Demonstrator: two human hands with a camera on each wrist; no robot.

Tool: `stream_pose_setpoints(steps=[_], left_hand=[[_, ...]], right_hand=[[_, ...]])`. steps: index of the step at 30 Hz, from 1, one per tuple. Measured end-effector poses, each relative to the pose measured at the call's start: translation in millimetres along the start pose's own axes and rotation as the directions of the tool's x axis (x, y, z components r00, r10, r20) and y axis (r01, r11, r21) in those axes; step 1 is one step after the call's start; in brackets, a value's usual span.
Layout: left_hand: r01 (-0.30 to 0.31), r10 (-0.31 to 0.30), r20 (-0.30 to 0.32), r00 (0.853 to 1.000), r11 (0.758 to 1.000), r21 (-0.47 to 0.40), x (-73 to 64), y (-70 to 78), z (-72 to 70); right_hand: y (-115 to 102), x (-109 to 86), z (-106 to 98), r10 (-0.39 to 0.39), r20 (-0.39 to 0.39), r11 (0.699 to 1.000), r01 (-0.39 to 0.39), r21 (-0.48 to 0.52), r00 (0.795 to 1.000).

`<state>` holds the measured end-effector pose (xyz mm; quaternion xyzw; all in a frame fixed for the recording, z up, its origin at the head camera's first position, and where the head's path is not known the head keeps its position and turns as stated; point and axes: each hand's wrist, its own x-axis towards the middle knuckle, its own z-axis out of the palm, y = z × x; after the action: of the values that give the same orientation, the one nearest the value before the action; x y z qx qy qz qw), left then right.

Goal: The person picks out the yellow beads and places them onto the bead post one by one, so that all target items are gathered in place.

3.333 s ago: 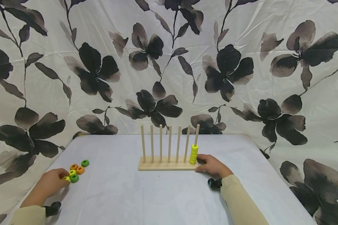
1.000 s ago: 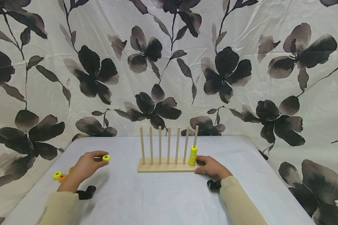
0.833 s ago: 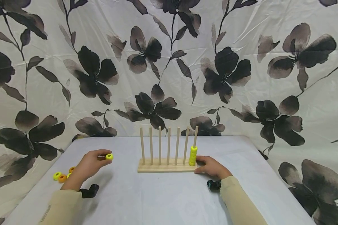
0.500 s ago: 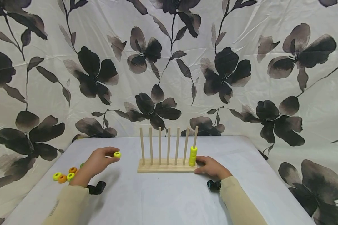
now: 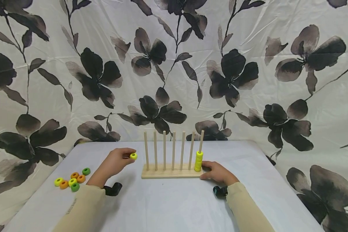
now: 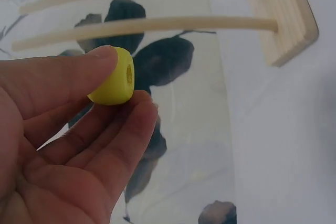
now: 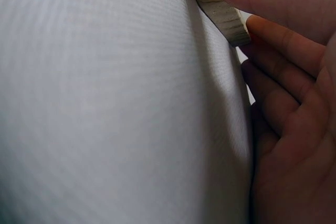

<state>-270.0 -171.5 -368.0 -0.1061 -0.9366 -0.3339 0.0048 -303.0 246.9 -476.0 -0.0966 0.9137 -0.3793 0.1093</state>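
Observation:
A yellow bead [image 5: 134, 156] with a hole through it is pinched between the thumb and fingers of my left hand [image 5: 113, 165], above the table just left of the wooden peg rack [image 5: 171, 174]. The left wrist view shows the thumb on one side of the bead [image 6: 122, 80] and its hole facing the rack. My right hand [image 5: 217, 172] grips the right end of the rack's base, thumb in front and fingers behind. Several yellow beads [image 5: 199, 161] are stacked on the rightmost peg; the other upright pegs are bare.
On the table's left side lies a loose group of beads: yellow [image 5: 58, 181], orange [image 5: 74, 175] and green [image 5: 86, 171]. A white cloth covers the table [image 5: 168, 206]. A floral curtain [image 5: 174, 80] hangs behind its far edge.
The left hand picked up a yellow bead from the group and has carried it rightward toward the rack, uncovering the other beads. The right hand has stayed at the base end.

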Motion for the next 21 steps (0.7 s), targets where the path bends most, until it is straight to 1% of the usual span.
stream_pose_setpoints(steps=[9, 15, 21], left_hand=[[-0.061, 0.061, 0.017, 0.998, 0.998, -0.010, 7.5, 26.9, 10.2], [-0.068, 0.069, 0.033, 0.997, 0.997, -0.030, 10.8, 39.0, 14.5], [-0.071, 0.075, 0.051, 0.996, 0.994, -0.078, 12.9, 47.4, 17.6]], right_hand=[[-0.8, -0.1, 0.5, -0.006, -0.002, 1.000, 0.006, -0.004, 1.000], [-1.9, -1.5, 0.2, -0.010, -0.004, 1.000, 0.010, -0.009, 1.000], [-1.9, -1.5, 0.2, -0.004, 0.000, 1.000, 0.004, -0.007, 1.000]])
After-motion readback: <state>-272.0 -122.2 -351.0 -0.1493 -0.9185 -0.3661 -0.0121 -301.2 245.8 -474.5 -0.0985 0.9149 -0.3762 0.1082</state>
